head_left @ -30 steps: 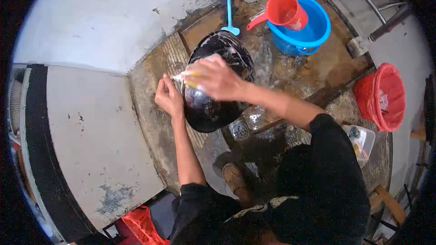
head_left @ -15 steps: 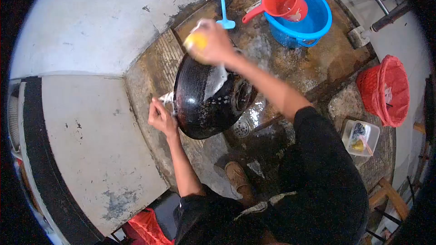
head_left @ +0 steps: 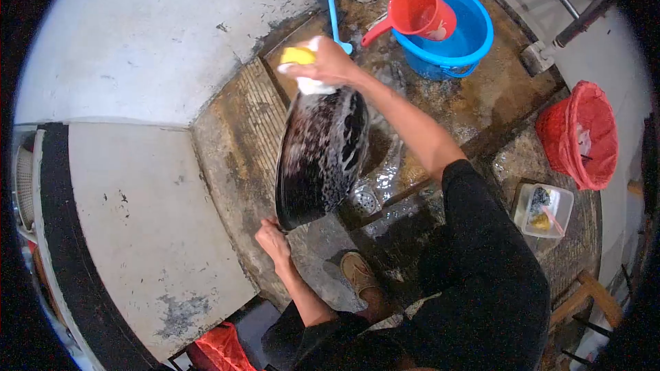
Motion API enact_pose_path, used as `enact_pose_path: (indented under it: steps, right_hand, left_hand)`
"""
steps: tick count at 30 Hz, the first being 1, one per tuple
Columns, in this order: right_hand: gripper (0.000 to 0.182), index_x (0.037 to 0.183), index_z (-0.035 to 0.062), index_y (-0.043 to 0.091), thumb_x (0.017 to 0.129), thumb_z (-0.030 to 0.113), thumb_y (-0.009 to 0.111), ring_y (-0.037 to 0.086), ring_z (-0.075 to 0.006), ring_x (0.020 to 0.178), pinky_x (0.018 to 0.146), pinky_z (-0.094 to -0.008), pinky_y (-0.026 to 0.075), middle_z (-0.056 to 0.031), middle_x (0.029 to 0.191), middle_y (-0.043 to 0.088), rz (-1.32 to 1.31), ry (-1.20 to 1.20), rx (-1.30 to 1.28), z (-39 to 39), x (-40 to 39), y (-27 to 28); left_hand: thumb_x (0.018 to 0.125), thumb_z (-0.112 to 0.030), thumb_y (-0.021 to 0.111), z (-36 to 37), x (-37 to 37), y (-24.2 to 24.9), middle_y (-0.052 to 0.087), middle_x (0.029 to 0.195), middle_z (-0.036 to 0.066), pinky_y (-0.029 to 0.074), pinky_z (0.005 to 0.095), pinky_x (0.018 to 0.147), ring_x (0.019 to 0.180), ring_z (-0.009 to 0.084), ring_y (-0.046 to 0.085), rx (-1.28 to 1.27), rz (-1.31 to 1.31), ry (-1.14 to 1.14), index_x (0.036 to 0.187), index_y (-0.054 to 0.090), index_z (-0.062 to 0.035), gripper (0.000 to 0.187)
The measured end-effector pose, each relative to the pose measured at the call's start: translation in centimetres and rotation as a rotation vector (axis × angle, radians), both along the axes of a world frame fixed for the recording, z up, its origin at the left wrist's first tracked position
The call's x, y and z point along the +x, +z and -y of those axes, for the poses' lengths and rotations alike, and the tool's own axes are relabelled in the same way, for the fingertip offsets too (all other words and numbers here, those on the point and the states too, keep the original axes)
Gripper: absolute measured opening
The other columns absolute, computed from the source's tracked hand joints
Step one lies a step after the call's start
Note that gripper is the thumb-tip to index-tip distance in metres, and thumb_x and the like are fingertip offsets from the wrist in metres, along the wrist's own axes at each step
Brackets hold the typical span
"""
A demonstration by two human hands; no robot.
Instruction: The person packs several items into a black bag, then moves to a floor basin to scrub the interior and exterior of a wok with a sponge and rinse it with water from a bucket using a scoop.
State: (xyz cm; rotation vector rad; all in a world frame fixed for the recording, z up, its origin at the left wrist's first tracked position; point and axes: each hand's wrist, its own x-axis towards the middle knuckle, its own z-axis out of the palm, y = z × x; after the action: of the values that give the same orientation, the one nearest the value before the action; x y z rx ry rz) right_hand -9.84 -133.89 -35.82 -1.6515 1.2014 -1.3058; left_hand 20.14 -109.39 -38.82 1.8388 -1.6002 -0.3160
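Note:
A large black wok (head_left: 317, 161) is tipped up on its side over the wet floor, its outer face streaked with white suds. My left hand (head_left: 273, 240) is closed at the lower end of the wok's rim, with its fingertips partly hidden. At the upper end, my right hand (head_left: 331, 63) grips a yellow sponge (head_left: 298, 55) covered in white foam. Foam hangs below that hand, touching the top of the wok.
A red dipper (head_left: 421, 14) rests in a blue basin (head_left: 474, 55) of water. A floor drain (head_left: 365, 200) lies right of the wok. Farther right are a red lined basket (head_left: 560, 130) and a clear plastic tub (head_left: 564, 209). A blue-handled tool (head_left: 331, 0) leans by the wall.
The wok has turned, showing its outer side more edge-on and with more suds. My left hand has moved down and right along the rim. The sponge stays near the top.

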Motion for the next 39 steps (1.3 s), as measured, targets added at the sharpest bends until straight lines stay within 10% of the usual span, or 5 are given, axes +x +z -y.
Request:
enact_pose_path:
  steps: [7, 17, 24, 30, 39]
  right_hand:
    - [0.038, 0.082, 0.0139, 0.071, 0.071, 0.049, 0.064, 0.047, -0.0085, 0.037, 0.032, -0.0255, 0.035, 0.001, 0.049, 0.055, -0.287, 0.075, -0.465, -4.1, 3.2, 10.1]
    - [0.041, 0.095, 0.0122, 0.065, 0.062, 0.034, 0.077, 0.054, -0.0322, 0.102, 0.085, -0.0481, 0.042, -0.0131, 0.106, 0.06, -0.282, 0.01, -0.757, -10.3, 4.1, 6.8]
    - [0.037, 0.093, 0.0104, 0.068, 0.08, 0.045, 0.062, 0.065, -0.024, 0.067, 0.061, -0.0359, 0.051, -0.0119, 0.078, 0.067, 0.213, -0.083, 0.471, 1.9, -7.9, -3.8]
    - [0.044, 0.096, 0.0084, 0.066, 0.075, 0.048, 0.062, 0.065, -0.0302, 0.076, 0.067, -0.0406, 0.051, -0.0153, 0.081, 0.067, -0.151, -0.294, -0.335, -5.8, -0.5, 3.6]
    - [0.044, 0.119, 0.0142, 0.056, 0.089, 0.045, 0.047, 0.055, -0.0091, 0.079, 0.066, -0.0291, 0.045, -0.0009, 0.093, 0.061, 0.864, 0.137, 0.527, 2.9, -2.7, -16.5]
  left_hand:
    - [0.095, -0.033, 0.045, 4.0, -9.8, 6.4, 0.047, 0.068, 0.0, 0.035, 0.0279, 0.057, 0.063, 0.0102, 0.04, -0.076, -0.441, -0.236, 0.086, 0.057, 0.0023, 0.038]
    - [0.096, -0.016, 0.046, 9.0, -10.6, 8.2, 0.046, 0.069, -0.004, 0.028, 0.0232, 0.051, 0.061, 0.0035, 0.036, -0.041, -0.555, -0.319, 0.091, 0.056, 0.0029, 0.022]
    - [0.094, -0.021, 0.05, 6.2, -11.9, 9.0, 0.033, 0.06, -0.011, 0.014, 0.0236, 0.045, 0.051, 0.0006, 0.023, -0.102, -0.517, -0.348, 0.089, 0.057, 0.0011, 0.023]
    - [0.094, -0.016, 0.048, 6.5, -11.3, 10.5, 0.044, 0.066, -0.007, 0.023, 0.0205, 0.05, 0.059, 0.0022, 0.034, -0.076, -0.419, -0.246, 0.09, 0.056, 0.0027, 0.02]
    - [0.09, -0.017, 0.057, 5.0, -3.4, 12.0, 0.061, 0.088, 0.006, 0.048, 0.0273, 0.072, 0.079, 0.0117, 0.057, -0.292, -0.784, -0.151, 0.095, 0.057, 0.0013, 0.019]
